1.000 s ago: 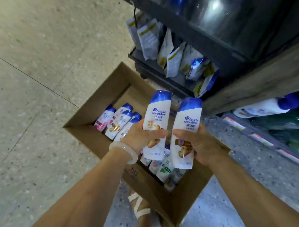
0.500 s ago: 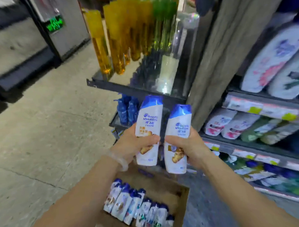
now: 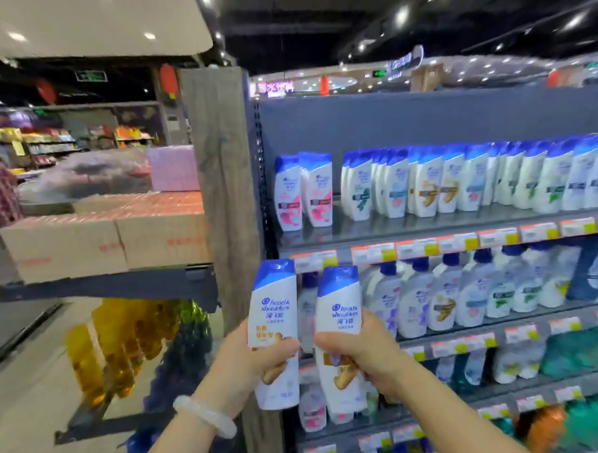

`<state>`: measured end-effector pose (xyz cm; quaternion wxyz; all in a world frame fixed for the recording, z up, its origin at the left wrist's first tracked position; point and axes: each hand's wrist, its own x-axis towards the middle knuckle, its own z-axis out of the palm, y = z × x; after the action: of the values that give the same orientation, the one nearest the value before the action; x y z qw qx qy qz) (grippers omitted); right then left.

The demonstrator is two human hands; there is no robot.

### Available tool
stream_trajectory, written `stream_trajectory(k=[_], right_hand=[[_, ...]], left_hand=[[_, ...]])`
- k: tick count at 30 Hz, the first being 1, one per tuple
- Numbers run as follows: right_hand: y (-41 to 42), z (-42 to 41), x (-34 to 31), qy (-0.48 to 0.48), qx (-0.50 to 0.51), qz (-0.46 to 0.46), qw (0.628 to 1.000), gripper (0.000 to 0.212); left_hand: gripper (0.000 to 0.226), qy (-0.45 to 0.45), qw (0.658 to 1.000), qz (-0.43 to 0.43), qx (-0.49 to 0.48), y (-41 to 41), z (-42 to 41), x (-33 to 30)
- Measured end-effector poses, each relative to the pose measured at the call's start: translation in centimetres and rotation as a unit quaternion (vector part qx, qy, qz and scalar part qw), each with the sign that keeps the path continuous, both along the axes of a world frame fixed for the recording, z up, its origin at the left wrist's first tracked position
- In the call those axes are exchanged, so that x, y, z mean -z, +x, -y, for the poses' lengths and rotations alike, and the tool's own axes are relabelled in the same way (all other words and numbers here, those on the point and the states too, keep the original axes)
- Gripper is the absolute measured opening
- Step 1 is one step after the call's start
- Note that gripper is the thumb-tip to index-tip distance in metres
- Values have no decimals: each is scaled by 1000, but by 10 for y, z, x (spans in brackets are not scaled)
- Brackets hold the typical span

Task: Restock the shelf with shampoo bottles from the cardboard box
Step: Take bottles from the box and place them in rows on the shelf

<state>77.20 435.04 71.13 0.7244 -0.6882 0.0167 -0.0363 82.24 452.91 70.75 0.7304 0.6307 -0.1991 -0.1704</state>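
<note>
The person stands before the shelf (image 3: 428,232) and holds two shampoo bottles upright, side by side and nearly touching. The left hand (image 3: 243,362) has its grip wrapped around the lower half of the left bottle (image 3: 276,316), the thumb lying across the front label. The right hand (image 3: 364,352) has its grip curled around the middle of the right bottle (image 3: 339,320) in the same way. Both bottles are white with a blue cap, and they show a golden picture low on the label.

At about 1 o'clock from the hands, the top row of bottles (image 3: 460,181) stands on the shelf, with a gap between the two pink-labelled bottles (image 3: 303,192) and the rest. At 3 o'clock a lower row of pump bottles (image 3: 465,291) stands behind price tags. At 10 o'clock, closed cardboard cartons (image 3: 103,241) rest on a dark rack, with yellow bottles (image 3: 114,344) under it. A pale bracelet (image 3: 206,415) is on the left wrist.
</note>
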Motion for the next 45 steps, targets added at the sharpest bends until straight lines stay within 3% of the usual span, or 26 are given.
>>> stream_trajectory(k=[5,14,19,25,32,40,45], right_hand=[[-20,83,-30,-21,34,24,999,34],[-21,234,-52,-52,39,9,998,55],[-11,288,-61,-56,43,23,997,58],[22,324,-70,-47,40,29,998,37],[72,364,-109,-42,69,101,992,25],[128,400,-137,-37,115,127,985,31],[151,412,-132,-18,138,135,981,29]], left_hand=[[44,-7,999,12,33,-10,86,-33],[57,-11,1000,1,12,-11,238,-53],[32,-17,999,17,24,-6,296,-62],[45,5,1000,23,8,21,327,-74],[18,-4,995,99,3,77,355,-106],[9,-43,992,114,-27,134,403,-136],[16,-37,995,98,-3,144,428,-124]])
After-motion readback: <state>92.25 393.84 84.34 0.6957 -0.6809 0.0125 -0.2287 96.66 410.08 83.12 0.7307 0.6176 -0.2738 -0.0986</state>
